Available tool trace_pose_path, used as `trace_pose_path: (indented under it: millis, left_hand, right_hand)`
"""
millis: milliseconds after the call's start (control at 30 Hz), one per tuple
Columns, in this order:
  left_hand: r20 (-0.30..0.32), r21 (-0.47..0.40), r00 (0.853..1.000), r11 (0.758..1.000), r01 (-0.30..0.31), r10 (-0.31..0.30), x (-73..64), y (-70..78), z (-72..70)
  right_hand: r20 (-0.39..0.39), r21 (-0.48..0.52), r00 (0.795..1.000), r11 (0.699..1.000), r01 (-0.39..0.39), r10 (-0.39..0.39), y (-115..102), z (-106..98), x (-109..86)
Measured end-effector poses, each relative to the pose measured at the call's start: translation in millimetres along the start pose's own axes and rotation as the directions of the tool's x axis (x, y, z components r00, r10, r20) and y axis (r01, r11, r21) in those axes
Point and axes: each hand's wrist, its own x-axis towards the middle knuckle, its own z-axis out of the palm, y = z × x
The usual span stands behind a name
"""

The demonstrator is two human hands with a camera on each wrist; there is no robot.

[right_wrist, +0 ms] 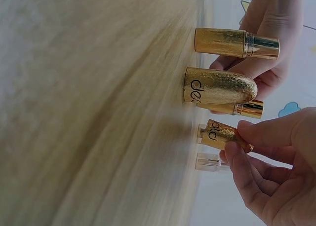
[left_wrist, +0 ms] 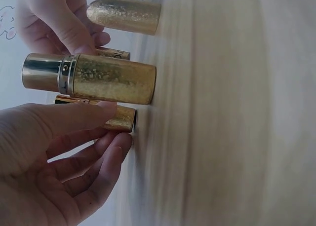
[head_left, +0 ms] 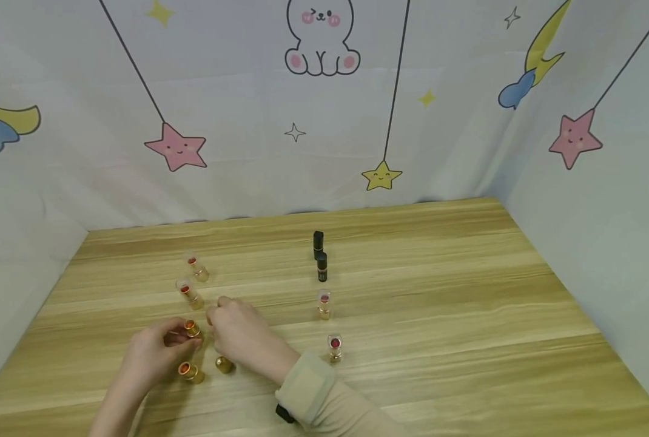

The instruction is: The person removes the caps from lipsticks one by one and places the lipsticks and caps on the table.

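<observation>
head view: your left hand (head_left: 152, 352) pinches a lipstick (head_left: 192, 328), your right hand (head_left: 245, 334) a cap (right_wrist: 222, 133); pulling back low could topple the standing cap (head_left: 224, 365).

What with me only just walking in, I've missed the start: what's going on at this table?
A person is handling lipsticks. The left hand pinches an uncapped gold tube, while the right hand holds a gold lettered piece, probably a cap. Near the hands stand a second uncapped tube and a gold cap. Four lipsticks with clear covers and two black tubes stand farther off on the table.
</observation>
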Motion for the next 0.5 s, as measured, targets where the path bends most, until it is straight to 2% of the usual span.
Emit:
trace_pose_path:
  millis: [500]
  left_hand:
    - [0.016,-0.021,1.000,1.000,0.005,-0.005,0.4,-1.8,0.0]
  right_hand:
    - [-0.004,-0.039,1.000,0.999,0.018,-0.018,-1.7,7.6,0.7]
